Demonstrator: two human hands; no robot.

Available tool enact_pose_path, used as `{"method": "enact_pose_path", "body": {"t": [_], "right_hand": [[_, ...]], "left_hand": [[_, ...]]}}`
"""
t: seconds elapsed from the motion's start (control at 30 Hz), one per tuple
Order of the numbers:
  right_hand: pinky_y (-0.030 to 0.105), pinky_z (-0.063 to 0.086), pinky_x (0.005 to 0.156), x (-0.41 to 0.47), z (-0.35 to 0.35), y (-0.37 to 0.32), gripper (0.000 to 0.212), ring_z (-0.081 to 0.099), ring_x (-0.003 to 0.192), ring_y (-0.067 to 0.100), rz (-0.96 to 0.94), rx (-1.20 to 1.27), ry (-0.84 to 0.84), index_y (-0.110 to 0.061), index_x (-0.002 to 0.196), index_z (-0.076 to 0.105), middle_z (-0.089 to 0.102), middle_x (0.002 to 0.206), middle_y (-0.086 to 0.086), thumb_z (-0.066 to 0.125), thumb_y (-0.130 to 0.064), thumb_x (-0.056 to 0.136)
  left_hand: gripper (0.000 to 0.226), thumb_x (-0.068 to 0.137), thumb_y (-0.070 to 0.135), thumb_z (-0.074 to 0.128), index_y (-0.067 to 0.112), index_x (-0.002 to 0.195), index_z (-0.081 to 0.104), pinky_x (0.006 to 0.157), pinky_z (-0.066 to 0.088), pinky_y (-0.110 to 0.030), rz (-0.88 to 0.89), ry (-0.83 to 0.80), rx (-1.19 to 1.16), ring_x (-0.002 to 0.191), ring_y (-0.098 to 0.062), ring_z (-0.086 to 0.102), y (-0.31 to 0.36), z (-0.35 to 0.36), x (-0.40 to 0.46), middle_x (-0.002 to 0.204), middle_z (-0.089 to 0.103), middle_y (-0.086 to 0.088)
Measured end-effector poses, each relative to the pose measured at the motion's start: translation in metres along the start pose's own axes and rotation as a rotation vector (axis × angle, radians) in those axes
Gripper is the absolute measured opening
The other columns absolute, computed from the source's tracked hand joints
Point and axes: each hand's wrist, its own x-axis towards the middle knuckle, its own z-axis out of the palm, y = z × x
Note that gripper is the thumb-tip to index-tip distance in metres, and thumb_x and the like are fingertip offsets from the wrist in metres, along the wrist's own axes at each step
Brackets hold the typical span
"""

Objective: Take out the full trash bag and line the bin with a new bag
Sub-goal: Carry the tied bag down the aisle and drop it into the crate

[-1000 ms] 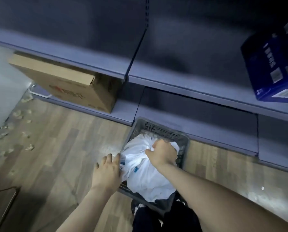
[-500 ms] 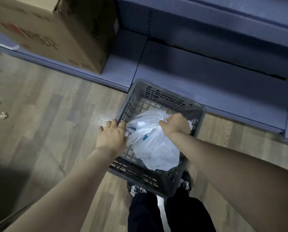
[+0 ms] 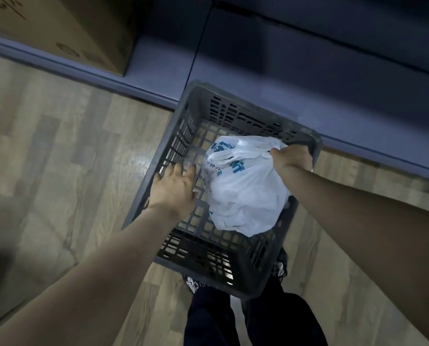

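Head camera, looking steeply down. Fingers of the right hand are curled into a fist around the gathered, twisted neck of a white trash bag, gripping it at the far right corner of the bin. From that pinch the thin, crinkled plastic fans out into a rounded, bulging sack with blue printed characters on its upper side. Its long axis runs from the gripped neck, far and right, down toward the near edge of the view, where the rounded bottom points. Whether the bag rests on the bin's bottom or hangs just above it cannot be told.

Fingers of the left hand are loosely spread and uncurled, holding nothing, palm down over the left inner wall of the bin, just beside the bag. Whether the fingertips touch the wall is unclear. Both bare forearms reach in from the lower corners of the view.

Around the bag sits the bin, a square grey plastic crate with slotted lattice walls and a grid bottom. It stands on a pale wood-grain floor, against a dull blue bottom shelf. A brown cardboard box sits on that shelf, far left. Dark trouser legs show below the bin.
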Motion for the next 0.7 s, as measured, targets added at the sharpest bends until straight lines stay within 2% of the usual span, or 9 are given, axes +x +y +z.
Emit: {"method": "enact_pose_path", "body": {"t": [0.07,0.13,0.17,0.23,0.33,0.4,0.47,0.6,0.7], "right_hand": [[0.029,0.044,0.067,0.004,-0.004,-0.003,0.031,0.066,0.093,0.031,-0.001,0.018,0.030,-0.015,0.060,0.050,0.070,0.099,0.014,0.059,-0.031,0.086],[0.028,0.042,0.067,0.004,-0.009,-0.011,0.032,0.066,0.092,0.031,-0.047,0.035,0.098,-0.014,0.059,0.052,0.069,0.085,0.012,0.059,-0.033,0.085],[0.026,0.040,0.067,0.001,-0.013,-0.017,0.028,0.067,0.090,0.030,-0.095,0.055,0.141,-0.014,0.063,0.057,0.068,0.079,0.011,0.060,-0.033,0.084],[0.023,0.038,0.066,-0.006,-0.021,-0.031,0.018,0.066,0.088,0.029,-0.205,0.101,0.210,-0.014,0.078,0.069,0.072,0.085,0.010,0.062,-0.030,0.082],[0.028,0.045,0.070,-0.004,-0.027,-0.035,0.025,0.066,0.092,0.030,-0.243,0.041,0.239,-0.010,0.095,0.070,0.072,0.098,0.009,0.062,-0.030,0.083],[0.032,0.051,0.079,0.009,-0.021,-0.019,0.041,0.065,0.100,0.032,-0.154,-0.081,0.115,-0.006,0.111,0.064,0.069,0.110,0.014,0.062,-0.037,0.085],[0.032,0.050,0.079,0.018,-0.015,0.000,0.054,0.064,0.106,0.032,-0.007,-0.100,-0.050,-0.003,0.119,0.058,0.065,0.119,0.015,0.067,-0.042,0.083],[0.033,0.054,0.085,0.012,-0.007,0.015,0.047,0.064,0.105,0.030,-0.030,-0.029,-0.136,-0.004,0.106,0.067,0.067,0.115,0.014,0.074,-0.040,0.078],[0.030,0.052,0.086,0.002,-0.005,0.019,0.044,0.063,0.109,0.028,-0.059,-0.072,-0.185,-0.005,0.109,0.068,0.067,0.117,0.012,0.074,-0.036,0.079]], "left_hand": [[0.062,0.095,0.037,0.044,0.017,0.147,0.019,0.109,0.030,-0.043,0.001,-0.013,0.008,0.134,-0.027,0.030,0.001,0.000,0.000,0.143,0.034,-0.010],[0.062,0.095,0.036,0.045,0.017,0.148,0.018,0.109,0.030,-0.043,0.003,-0.021,0.022,0.134,-0.027,0.030,0.000,-0.002,0.001,0.143,0.034,-0.010],[0.062,0.095,0.035,0.045,0.018,0.147,0.018,0.109,0.030,-0.043,0.006,-0.021,0.028,0.134,-0.026,0.030,-0.001,-0.004,0.002,0.142,0.035,-0.010],[0.059,0.095,0.033,0.046,0.018,0.146,0.020,0.109,0.030,-0.043,0.009,-0.010,0.037,0.133,-0.026,0.032,-0.001,-0.008,0.002,0.141,0.036,-0.010],[0.057,0.095,0.033,0.045,0.018,0.145,0.023,0.109,0.031,-0.043,0.008,-0.005,0.038,0.132,-0.026,0.034,0.004,-0.015,0.003,0.139,0.038,-0.009],[0.057,0.095,0.035,0.045,0.017,0.145,0.023,0.109,0.032,-0.043,0.015,-0.004,0.037,0.131,-0.026,0.035,0.008,-0.017,0.004,0.139,0.038,-0.009],[0.058,0.095,0.036,0.045,0.017,0.145,0.023,0.108,0.032,-0.043,0.026,-0.008,0.030,0.132,-0.026,0.034,0.013,-0.017,0.004,0.140,0.038,-0.009],[0.062,0.096,0.035,0.045,0.018,0.148,0.017,0.110,0.030,-0.044,0.044,-0.019,0.041,0.134,-0.027,0.032,0.020,-0.014,0.003,0.143,0.035,-0.010],[0.064,0.096,0.037,0.045,0.018,0.148,0.014,0.111,0.031,-0.044,0.038,-0.029,0.066,0.134,-0.027,0.031,0.023,-0.011,0.000,0.144,0.034,-0.011]]}}
